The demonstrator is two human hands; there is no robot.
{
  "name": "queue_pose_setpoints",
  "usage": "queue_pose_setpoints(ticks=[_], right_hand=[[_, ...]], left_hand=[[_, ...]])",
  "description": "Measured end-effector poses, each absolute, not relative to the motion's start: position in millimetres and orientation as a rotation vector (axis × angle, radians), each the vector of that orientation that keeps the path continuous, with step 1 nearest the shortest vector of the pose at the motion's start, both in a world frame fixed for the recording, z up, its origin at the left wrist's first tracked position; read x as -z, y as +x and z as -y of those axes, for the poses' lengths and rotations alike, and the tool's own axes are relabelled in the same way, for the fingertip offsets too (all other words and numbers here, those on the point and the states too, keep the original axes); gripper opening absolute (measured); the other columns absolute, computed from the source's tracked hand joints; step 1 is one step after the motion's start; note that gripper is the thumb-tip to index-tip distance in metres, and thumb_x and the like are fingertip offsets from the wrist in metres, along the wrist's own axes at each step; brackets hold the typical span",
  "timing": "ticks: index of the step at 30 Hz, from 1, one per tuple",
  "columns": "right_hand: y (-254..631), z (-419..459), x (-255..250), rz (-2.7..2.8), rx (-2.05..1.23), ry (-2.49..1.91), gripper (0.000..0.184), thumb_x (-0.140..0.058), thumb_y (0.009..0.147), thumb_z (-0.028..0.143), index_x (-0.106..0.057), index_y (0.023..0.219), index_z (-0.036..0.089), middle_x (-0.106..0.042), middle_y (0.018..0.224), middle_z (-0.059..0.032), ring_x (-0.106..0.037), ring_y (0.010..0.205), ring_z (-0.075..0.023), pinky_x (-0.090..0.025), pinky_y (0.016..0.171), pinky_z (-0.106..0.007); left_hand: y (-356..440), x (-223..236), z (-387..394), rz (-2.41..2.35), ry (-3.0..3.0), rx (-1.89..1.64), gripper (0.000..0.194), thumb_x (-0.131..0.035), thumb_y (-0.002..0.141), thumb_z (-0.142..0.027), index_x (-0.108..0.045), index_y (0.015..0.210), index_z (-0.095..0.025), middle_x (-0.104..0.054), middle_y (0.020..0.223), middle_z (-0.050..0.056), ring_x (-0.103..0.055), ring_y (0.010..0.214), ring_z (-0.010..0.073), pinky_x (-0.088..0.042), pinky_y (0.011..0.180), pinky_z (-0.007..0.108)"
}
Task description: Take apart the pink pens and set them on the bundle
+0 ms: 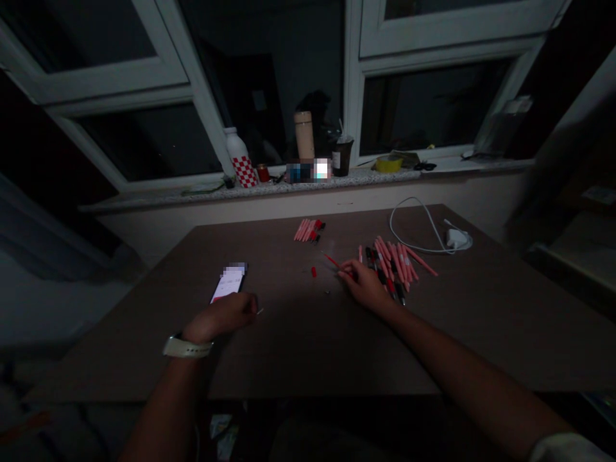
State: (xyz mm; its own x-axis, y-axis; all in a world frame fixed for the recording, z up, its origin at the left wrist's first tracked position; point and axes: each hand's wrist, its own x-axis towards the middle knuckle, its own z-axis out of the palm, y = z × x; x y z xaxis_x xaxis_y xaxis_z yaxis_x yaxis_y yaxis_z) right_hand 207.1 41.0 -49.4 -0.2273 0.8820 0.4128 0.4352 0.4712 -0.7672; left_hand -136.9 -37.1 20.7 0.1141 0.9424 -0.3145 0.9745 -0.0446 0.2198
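Note:
My left hand (225, 316), with a pale watch on the wrist, rests on the brown table (298, 346) with its fingers curled shut; a thin small piece pokes out of them toward the right. My right hand (364, 285) lies at the near end of a spread of pink and dark pens (397, 260), its fingertips pinched on a thin red refill (331, 259). A small red cap (314, 272) sits on the table between the hands. A second small bunch of pink pens (309, 230) lies farther back.
A lit phone (229, 282) lies just beyond my left hand. A white charger and cable (436, 234) sit at the back right of the table. The windowsill (308, 183) behind holds bottles, cups and a yellow tape roll. The room is dim.

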Motion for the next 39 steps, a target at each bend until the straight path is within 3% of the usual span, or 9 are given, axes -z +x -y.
queue_pose_setpoints(ticks=[5,12,15,19,27,33,39], right_hand=[[206,-41,49,1.821,-0.647,-1.071,0.015,-0.055,0.087,0.027,-0.059,0.099,0.019,-0.068,0.09,-0.0051,-0.064,0.083,-0.0196,-0.047,0.073,-0.031],[207,-37,43,1.838,-0.643,-1.019,0.017,-0.057,0.086,0.03,-0.061,0.099,0.02,-0.069,0.093,-0.0058,-0.064,0.087,-0.0199,-0.048,0.077,-0.032],[208,-37,41,1.84,-0.637,-1.03,0.016,-0.058,0.086,0.029,-0.062,0.099,0.02,-0.069,0.094,-0.0055,-0.065,0.088,-0.0202,-0.048,0.078,-0.033],[209,-39,39,1.841,-0.608,-1.063,0.015,-0.059,0.085,0.026,-0.063,0.098,0.02,-0.07,0.094,-0.0054,-0.065,0.087,-0.0202,-0.048,0.078,-0.032],[209,-35,34,1.919,-0.584,-1.113,0.012,-0.058,0.085,0.023,-0.062,0.096,0.02,-0.07,0.089,-0.0041,-0.065,0.081,-0.019,-0.047,0.072,-0.029],[210,-34,35,1.936,-0.553,-1.128,0.013,-0.058,0.085,0.023,-0.062,0.097,0.02,-0.07,0.089,-0.0048,-0.064,0.081,-0.0195,-0.046,0.072,-0.029],[211,-33,32,1.94,-0.549,-1.129,0.012,-0.058,0.084,0.021,-0.063,0.095,0.02,-0.07,0.09,-0.0044,-0.064,0.082,-0.0191,-0.046,0.074,-0.029]], left_hand=[[-118,-29,36,-1.849,2.163,0.058,0.019,-0.05,0.083,-0.036,-0.062,0.082,-0.021,-0.067,0.083,0.006,-0.061,0.073,0.0201,-0.037,0.06,0.026],[-58,-49,12,-1.578,2.245,-0.747,0.027,-0.046,0.09,-0.041,-0.06,0.101,-0.021,-0.067,0.092,0.005,-0.062,0.082,0.0192,-0.045,0.069,0.027],[-34,-39,-8,-1.46,2.221,-0.971,0.031,-0.045,0.092,-0.037,-0.058,0.114,-0.02,-0.067,0.097,0.006,-0.062,0.084,0.0184,-0.047,0.071,0.028],[-15,-17,-26,-1.344,2.145,-1.12,0.031,-0.046,0.091,-0.033,-0.059,0.114,-0.017,-0.068,0.101,0.008,-0.064,0.09,0.0185,-0.05,0.076,0.029],[-18,5,-16,-1.438,2.031,-1.107,0.035,-0.045,0.093,-0.038,-0.053,0.119,-0.016,-0.067,0.1,0.007,-0.063,0.09,0.0184,-0.05,0.08,0.03],[-17,4,-15,-1.527,2.243,-1.079,0.029,-0.041,0.095,-0.032,-0.059,0.113,-0.018,-0.063,0.112,0.007,-0.056,0.106,0.0206,-0.043,0.094,0.035],[-17,7,-16,-1.503,2.319,-1.11,0.028,-0.038,0.097,-0.031,-0.059,0.11,-0.018,-0.063,0.109,0.007,-0.054,0.104,0.0199,-0.042,0.093,0.034]])
